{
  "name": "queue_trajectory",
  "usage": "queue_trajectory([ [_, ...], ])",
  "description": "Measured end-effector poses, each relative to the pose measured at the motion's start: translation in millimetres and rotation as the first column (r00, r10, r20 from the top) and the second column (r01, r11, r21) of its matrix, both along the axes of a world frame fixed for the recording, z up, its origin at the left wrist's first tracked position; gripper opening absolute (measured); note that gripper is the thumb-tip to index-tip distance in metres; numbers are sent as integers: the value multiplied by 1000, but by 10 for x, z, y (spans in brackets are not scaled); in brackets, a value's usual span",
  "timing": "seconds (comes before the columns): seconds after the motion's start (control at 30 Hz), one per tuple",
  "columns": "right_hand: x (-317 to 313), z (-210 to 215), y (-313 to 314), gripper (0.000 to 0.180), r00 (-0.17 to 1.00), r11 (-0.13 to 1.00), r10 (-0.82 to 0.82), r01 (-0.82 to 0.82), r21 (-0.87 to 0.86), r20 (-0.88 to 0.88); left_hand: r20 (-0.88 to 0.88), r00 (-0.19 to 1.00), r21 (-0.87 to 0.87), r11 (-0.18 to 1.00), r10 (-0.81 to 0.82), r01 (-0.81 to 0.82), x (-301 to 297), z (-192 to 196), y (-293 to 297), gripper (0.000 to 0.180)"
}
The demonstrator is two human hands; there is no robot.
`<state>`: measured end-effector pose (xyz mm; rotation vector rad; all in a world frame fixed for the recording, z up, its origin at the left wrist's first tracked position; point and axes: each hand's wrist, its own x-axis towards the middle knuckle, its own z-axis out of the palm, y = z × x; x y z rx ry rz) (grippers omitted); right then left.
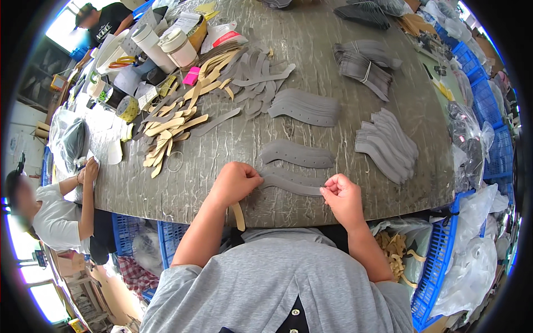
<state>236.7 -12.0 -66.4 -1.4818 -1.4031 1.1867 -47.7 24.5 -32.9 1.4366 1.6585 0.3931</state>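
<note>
A curved grey strip with a row of small holes (294, 183) lies near the table's front edge. My left hand (237, 182) is closed at its left end, with the fingertips partly hidden. At its right end, my right hand (342, 198) pinches the strip between thumb and forefinger. Just beyond lies a similar grey curved stack (297, 155), and farther off a thicker stack of holed pieces (305, 108). A narrow beige strip (239, 216) pokes out below my left wrist at the table edge.
Loose beige strips (169, 129) and grey strips (261, 77) are heaped at left. To the right are a fanned grey pile (387, 145) and tied bundles (366, 69). White containers (179, 49) stand far left. Blue crates (438, 266) flank the table; one co-worker (61, 213) sits left.
</note>
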Motion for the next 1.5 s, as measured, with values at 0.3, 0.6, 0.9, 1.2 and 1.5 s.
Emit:
queue_trajectory([
  [0.3,-20,32,4,13,999,1000,-7,7,-3,46,-7,1000,1,1000,-17,17,-9,-28,1,15],
  [0.6,-58,72,-24,12,993,1000,-25,23,14,113,-31,999,40,999,-34,35,8,2,-17,17],
  [0.9,-171,186,-80,25,773,801,-183,-241,548,607,-127,989,99,991,-77,90,64,41,-34,18],
  [1.2,-417,110,-263,50,643,780,154,-545,306,750,-182,982,73,995,-59,73,107,101,-39,18],
  [1.5,-554,71,-194,44,667,699,104,-576,423,738,-381,915,581,735,-134,350,223,-75,-250,9],
])
